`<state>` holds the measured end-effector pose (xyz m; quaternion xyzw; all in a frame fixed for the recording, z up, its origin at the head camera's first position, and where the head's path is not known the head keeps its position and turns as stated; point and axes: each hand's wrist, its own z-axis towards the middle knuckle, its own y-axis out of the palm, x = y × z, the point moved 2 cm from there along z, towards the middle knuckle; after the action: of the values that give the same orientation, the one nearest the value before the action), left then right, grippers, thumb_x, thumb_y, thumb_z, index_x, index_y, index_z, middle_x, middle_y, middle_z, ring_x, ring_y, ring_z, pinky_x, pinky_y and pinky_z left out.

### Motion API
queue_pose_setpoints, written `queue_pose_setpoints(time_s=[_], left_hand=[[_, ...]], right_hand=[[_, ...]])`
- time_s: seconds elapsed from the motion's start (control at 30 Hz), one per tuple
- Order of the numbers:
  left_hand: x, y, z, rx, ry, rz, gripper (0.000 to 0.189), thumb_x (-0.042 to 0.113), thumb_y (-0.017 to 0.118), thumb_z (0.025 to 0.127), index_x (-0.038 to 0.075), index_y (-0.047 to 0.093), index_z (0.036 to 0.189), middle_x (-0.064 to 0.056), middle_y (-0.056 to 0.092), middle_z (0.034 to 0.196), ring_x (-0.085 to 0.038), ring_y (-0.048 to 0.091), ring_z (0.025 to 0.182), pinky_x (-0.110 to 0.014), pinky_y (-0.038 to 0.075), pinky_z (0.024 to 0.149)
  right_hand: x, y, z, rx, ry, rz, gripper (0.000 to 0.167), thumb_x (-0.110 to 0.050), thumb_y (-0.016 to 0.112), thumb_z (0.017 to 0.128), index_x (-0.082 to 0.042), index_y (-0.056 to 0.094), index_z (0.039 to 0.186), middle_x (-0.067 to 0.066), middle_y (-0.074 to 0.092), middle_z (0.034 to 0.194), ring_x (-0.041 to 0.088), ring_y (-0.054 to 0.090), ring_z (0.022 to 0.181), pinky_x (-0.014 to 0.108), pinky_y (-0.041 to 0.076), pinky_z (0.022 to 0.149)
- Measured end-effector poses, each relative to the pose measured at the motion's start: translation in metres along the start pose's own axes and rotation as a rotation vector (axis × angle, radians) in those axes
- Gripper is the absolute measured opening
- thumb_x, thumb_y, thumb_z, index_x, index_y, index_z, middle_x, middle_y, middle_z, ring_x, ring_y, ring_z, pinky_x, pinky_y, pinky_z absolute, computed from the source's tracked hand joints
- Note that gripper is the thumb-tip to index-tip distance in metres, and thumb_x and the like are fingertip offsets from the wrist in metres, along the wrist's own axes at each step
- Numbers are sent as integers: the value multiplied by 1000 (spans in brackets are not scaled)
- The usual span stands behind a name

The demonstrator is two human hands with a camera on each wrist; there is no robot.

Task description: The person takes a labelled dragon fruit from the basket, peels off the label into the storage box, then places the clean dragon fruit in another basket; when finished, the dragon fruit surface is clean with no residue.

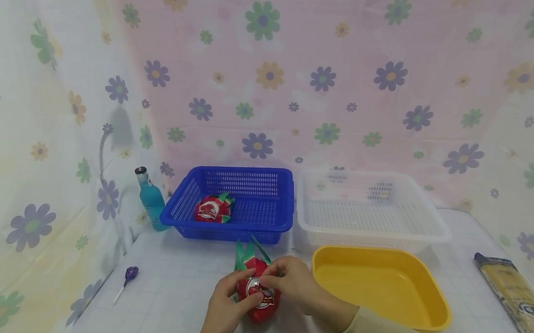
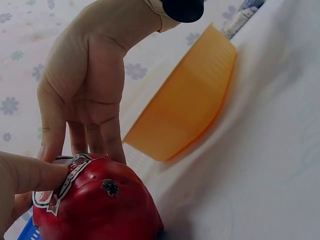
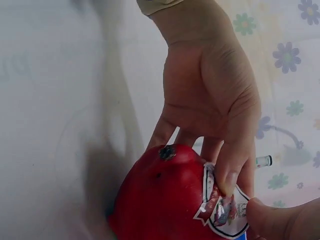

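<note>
A red dragon fruit (image 1: pixel 255 312) with green leaf tips lies on the white cloth in front of the blue basket, leaves toward the basket. Its front bears a white-edged label (image 1: pixel 254 287), puckered in the left wrist view. My left hand (image 1: pixel 225 305) grips the fruit from its left side, thumb on the label. From the right, my right hand (image 1: pixel 299 285) pinches at the label's upper edge with thumb and index finger. In the right wrist view, the fruit's dark stem end (image 3: pixel 167 152) shows, with the left fingers behind the fruit.
Behind stands the blue basket (image 1: pixel 226 233) with another labelled dragon fruit (image 1: pixel 214 208) inside. A white basket (image 1: pixel 370 232) and a yellow tray (image 1: pixel 444 311) sit to the right. Left are a blue bottle (image 1: pixel 153 202) and a purple lollipop (image 1: pixel 131 274); a yellow packet (image 1: pixel 517 301) lies far right.
</note>
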<state>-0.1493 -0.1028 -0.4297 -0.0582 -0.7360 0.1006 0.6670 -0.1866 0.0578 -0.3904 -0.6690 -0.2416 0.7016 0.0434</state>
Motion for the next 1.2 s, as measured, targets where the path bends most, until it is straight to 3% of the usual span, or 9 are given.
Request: queue_pose_setpoints(time_s=[0.33, 0.6, 0.7, 0.8, 0.97, 1.1, 1.2], left_hand=[[0, 1, -3, 4, -7, 3, 54, 27, 82, 78, 21, 65, 128, -15, 47, 144, -35, 45, 128, -63, 41, 101], [-1, 2, -6, 9, -10, 34, 54, 30, 82, 78, 24, 64, 129, -14, 48, 143, -36, 48, 126, -63, 44, 99], [-1, 2, -6, 11, -5, 46, 54, 31, 82, 79, 24, 64, 129, -14, 48, 143, -35, 47, 128, -64, 43, 100], [-2, 2, -7, 9, 11, 64, 53, 32, 82, 79, 24, 64, 128, -13, 49, 142, -35, 46, 129, -64, 43, 101], [-2, 1, -8, 10, 55, 92, 52, 34, 81, 79, 24, 65, 127, -12, 52, 140, -35, 45, 131, -63, 45, 101], [-3, 0, -8, 9, 90, 94, 51, 33, 82, 79, 23, 65, 126, -13, 52, 139, -35, 46, 131, -61, 46, 101], [-3, 0, -8, -21, 83, 91, 53, 32, 82, 79, 22, 64, 128, -16, 49, 141, -37, 46, 131, -62, 46, 101]], right_hand=[[-4, -4, -3, -67, 38, 43, 11, -8, 74, 85, 2, 70, 84, 2, 65, 80, 14, 52, 78, 26, 44, 64], [-5, -7, -3, -111, 159, 104, 13, -9, 72, 86, 3, 70, 88, -2, 61, 73, 14, 51, 74, 26, 44, 62], [-5, -8, -2, -96, 127, 72, 16, -11, 73, 87, 3, 68, 94, 3, 66, 86, 17, 61, 84, 32, 55, 69], [-4, -10, -2, -78, 34, -18, 19, -14, 74, 87, 1, 68, 98, 7, 69, 97, 26, 69, 94, 38, 61, 79], [-4, -13, -5, -56, -99, -222, 14, -23, 75, 86, -9, 73, 85, 2, 72, 92, 24, 68, 93, 41, 59, 82], [-5, -13, -5, -34, -107, -266, 15, -26, 74, 87, -13, 73, 79, -1, 73, 90, 18, 65, 91, 40, 57, 81], [-6, -12, -6, -28, -51, -224, 15, -23, 74, 86, -11, 72, 77, 2, 73, 96, 17, 63, 93, 36, 56, 80]])
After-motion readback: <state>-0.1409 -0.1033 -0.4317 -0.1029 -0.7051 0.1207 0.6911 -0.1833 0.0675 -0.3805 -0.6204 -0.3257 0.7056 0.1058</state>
